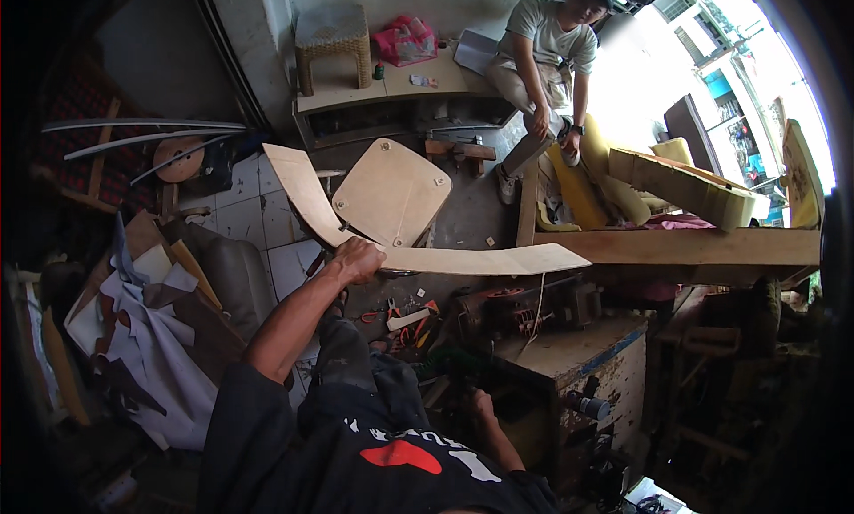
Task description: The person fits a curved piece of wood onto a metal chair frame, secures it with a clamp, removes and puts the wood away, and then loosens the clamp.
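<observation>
My left hand (pixel 360 259) is closed around the lower edge of a long, bent plywood panel (pixel 471 260), near its bend. One end of the panel rises to the far left and the other stretches out to the right. Just beyond it is a wooden seat board (pixel 391 194) with rounded corners and a small fitting near each corner. Low on the right, my right hand (pixel 482 405) reaches into a dark space beside a worn cabinet (pixel 578 363). Shadow hides its fingers and anything they touch.
Pliers and other hand tools (pixel 414 323) lie on the floor near my feet. Fabric and board scraps (pixel 160 336) are piled at left. A person (pixel 547 60) sits on a low bench (pixel 400 91) bearing a woven stool (pixel 334 47). Right of them stands a wooden frame (pixel 667 245) with yellow foam.
</observation>
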### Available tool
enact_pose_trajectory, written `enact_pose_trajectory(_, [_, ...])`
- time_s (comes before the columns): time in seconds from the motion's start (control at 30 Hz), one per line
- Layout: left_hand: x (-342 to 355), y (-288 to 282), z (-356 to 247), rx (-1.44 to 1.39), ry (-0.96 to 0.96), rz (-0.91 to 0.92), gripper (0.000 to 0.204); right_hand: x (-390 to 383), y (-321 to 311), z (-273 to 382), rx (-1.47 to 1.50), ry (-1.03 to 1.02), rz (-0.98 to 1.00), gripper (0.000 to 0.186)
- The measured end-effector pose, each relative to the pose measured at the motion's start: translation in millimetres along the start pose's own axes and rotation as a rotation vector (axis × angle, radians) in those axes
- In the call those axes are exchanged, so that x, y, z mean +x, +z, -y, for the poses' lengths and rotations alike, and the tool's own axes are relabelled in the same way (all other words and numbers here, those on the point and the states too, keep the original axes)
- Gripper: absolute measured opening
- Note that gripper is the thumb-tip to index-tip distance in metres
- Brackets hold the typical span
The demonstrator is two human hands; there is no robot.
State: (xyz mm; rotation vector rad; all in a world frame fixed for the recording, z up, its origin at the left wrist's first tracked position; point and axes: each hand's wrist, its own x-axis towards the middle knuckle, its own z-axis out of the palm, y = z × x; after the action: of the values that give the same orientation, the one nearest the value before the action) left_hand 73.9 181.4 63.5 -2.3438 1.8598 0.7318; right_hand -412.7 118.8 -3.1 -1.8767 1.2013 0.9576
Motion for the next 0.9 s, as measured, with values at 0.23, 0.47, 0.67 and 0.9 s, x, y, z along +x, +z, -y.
enact_pose_trajectory(0.23, [3.6,-9.3,-14.0,-0.040,-0.045,-0.004,0.020,42.3,37.4,49.4,0.030,-0.228,-0.112,0.035])
enact_pose_trajectory(0.47, [4.8,-3.4,-4.0,0.013,-0.011,0.016,0.023,35.9,-0.6,114.0,0.250,-0.293,-0.057,0.036])
enact_pose_trajectory(0.67, [7.5,-9.2,-11.0,0.003,-0.014,0.037,0.022,39.2,-11.3,69.2,0.240,-0.121,-0.116,0.039])
enact_pose_trajectory(0.9, [11.3,0.8,-8.2,-0.022,0.008,-0.011,0.019,31.9,-6.6,37.2,0.197,-0.142,-0.221,0.048])
